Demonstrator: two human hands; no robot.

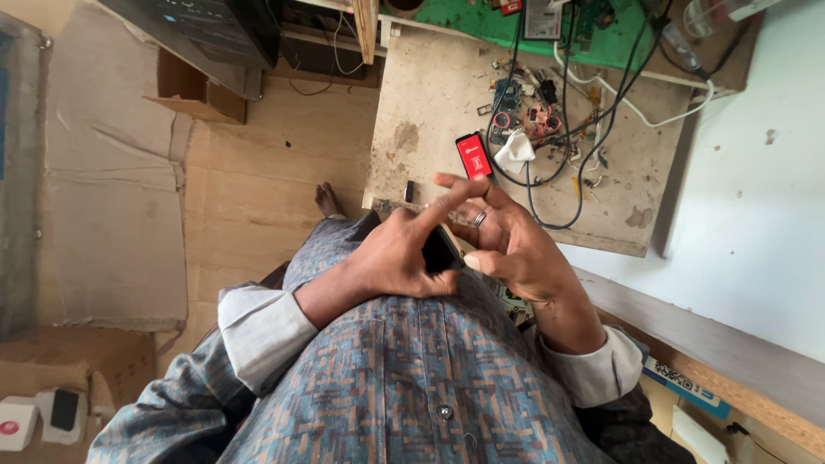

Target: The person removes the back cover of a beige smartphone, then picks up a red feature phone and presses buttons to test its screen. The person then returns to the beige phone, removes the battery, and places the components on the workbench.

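Observation:
A small black phone (441, 250) is held between both hands above my lap. My left hand (397, 256) wraps around it from the left, with the index finger stretched over the top. My right hand (509, 239), with a ring on one finger, grips the phone's right edge with the thumb, its other fingers spread apart. Beyond my hands, a second phone with a red screen (474, 155) lies on the worn wooden workbench (430, 103).
Black and white cables (559, 129), small circuit parts and a crumpled white tissue (516, 150) litter the bench, and a green mat (481, 21) lies at its far edge. Cardboard (112, 198) covers the floor at left. A bare foot (327, 199) shows by the bench. White boxes (39, 417) sit bottom left.

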